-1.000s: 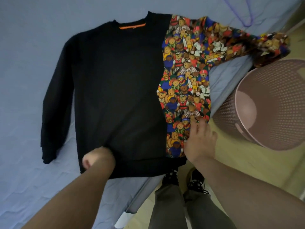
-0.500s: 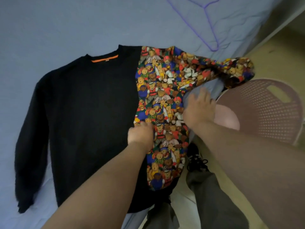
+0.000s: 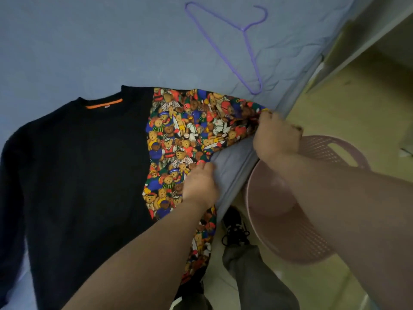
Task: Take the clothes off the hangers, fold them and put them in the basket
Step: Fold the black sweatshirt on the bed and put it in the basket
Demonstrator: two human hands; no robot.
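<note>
- Right hand (image 3: 277, 139) has left the printed body panel where it lay half a second ago and now grips the teddy-bear sleeve (image 3: 234, 113) at the bed's edge, fingers curled round the bunched cloth, so the cuff no longer hangs free over the basket.
- Left hand (image 3: 200, 184) has slid rightward to the side edge of the printed half, below the armpit. Its fingers are close together and bent down onto the cloth, and whether they pinch it cannot be told.
- The sweatshirt (image 3: 89, 171), half black and half bear print, lies flat and face up on the blue bed (image 3: 89, 41) as before.
- A purple hanger (image 3: 243, 29) lies bare on the bed beyond the sleeve, now fully in view.
- The pink basket (image 3: 290, 238) stands on the floor just beside the bed, under the right forearm.
- An orange strip (image 3: 104, 104) lines the inside of the neck, with a small tag on it too small to read.
</note>
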